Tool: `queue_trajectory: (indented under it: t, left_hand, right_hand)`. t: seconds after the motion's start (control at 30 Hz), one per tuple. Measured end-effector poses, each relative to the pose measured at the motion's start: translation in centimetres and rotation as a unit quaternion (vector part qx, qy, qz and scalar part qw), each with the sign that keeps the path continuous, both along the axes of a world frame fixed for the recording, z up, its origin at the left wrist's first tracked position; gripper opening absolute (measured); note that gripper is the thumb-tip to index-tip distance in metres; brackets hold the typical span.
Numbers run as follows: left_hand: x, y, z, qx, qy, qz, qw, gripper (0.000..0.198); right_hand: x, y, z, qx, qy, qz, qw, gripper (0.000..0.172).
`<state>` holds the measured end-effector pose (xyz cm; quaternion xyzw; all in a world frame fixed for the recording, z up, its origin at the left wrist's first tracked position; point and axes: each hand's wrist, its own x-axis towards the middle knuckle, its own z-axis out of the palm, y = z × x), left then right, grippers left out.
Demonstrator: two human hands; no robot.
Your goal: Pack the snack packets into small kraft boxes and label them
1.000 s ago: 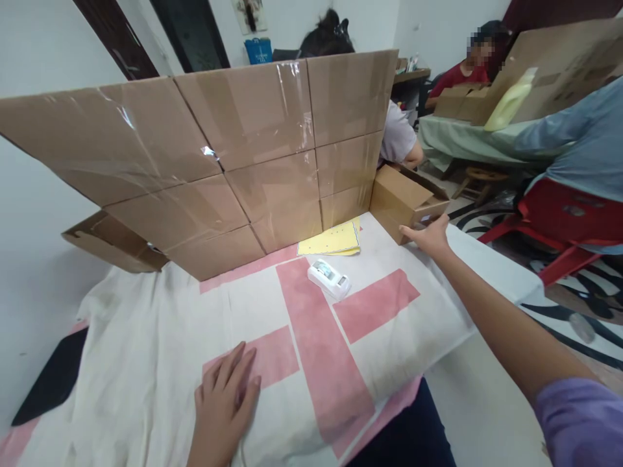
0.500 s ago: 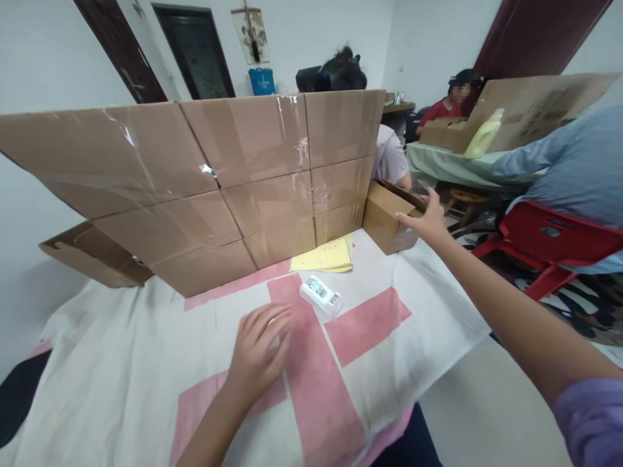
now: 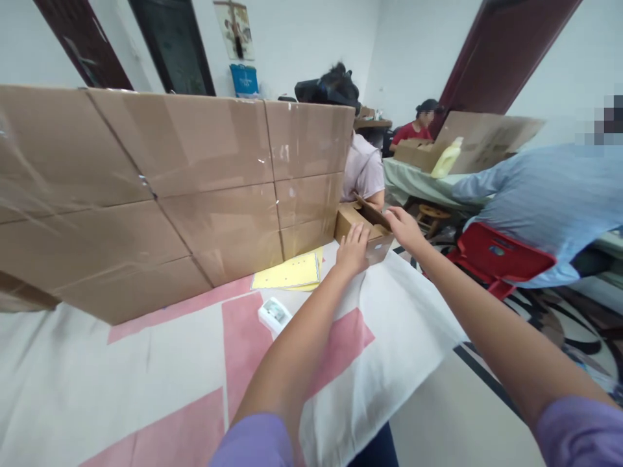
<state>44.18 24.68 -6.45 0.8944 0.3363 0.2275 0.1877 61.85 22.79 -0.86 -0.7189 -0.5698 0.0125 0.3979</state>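
A small open cardboard box (image 3: pixel 346 218) stands at the far right corner of the cloth-covered table (image 3: pixel 160 363). My left hand (image 3: pixel 352 249) rests against the box's near side, fingers together and flat on it. My right hand (image 3: pixel 403 228) reaches over the box's right edge at its open flap, fingers curled on the cardboard. A white tape dispenser (image 3: pixel 274 314) lies on the pink cross of the cloth, near my left forearm. A yellow sheet (image 3: pixel 288 273) lies by the cardboard wall.
A tall taped cardboard wall (image 3: pixel 170 188) runs along the table's far side. Beyond it sits a person in a pale shirt (image 3: pixel 362 172). A person in blue (image 3: pixel 549 194) sits on a red chair (image 3: pixel 496 254) to the right. Another table with boxes stands farther back.
My left hand left the cloth and reached forward to the box's near side. My right hand stayed at the box. The view shifted right and closer.
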Motion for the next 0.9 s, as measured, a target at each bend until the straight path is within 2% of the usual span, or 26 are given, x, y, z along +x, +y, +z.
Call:
queue_trajectory:
  t: [0.07,0.17,0.33,0.47,0.63,0.9]
  left_hand:
    - [-0.3,0.1,-0.5,0.002,0.001,-0.005,1.0,0.09]
    - [-0.2,0.4,-0.4,0.002,0.008,-0.009,1.0,0.09]
    - [0.5,0.3,-0.4,0.003,0.007,0.009,1.0,0.094]
    - [0.4,0.0,-0.2,0.004,0.005,0.008,1.0,0.095]
    - [0.2,-0.3,0.1,-0.001,-0.001,0.014,1.0,0.095]
    - [0.2,-0.3,-0.1,-0.002,-0.008,0.019,1.0,0.088]
  right_hand:
    - [0.8,1.0,0.0,-0.016,-0.012,0.026,0.999,0.048]
    - [1.4,3.2,-0.2,-0.053,-0.033,0.072,0.995,0.049]
    - [1.3,6.3,-1.2,-0.15,-0.112,0.15,0.971,0.05]
    - [1.4,7.3,-1.7,-0.187,-0.144,0.153,0.96,0.045]
    - [1.6,8.6,-1.9,-0.214,-0.184,0.139,0.949,0.055]
    - [1.4,10.5,-2.0,-0.249,-0.271,0.152,0.917,0.046]
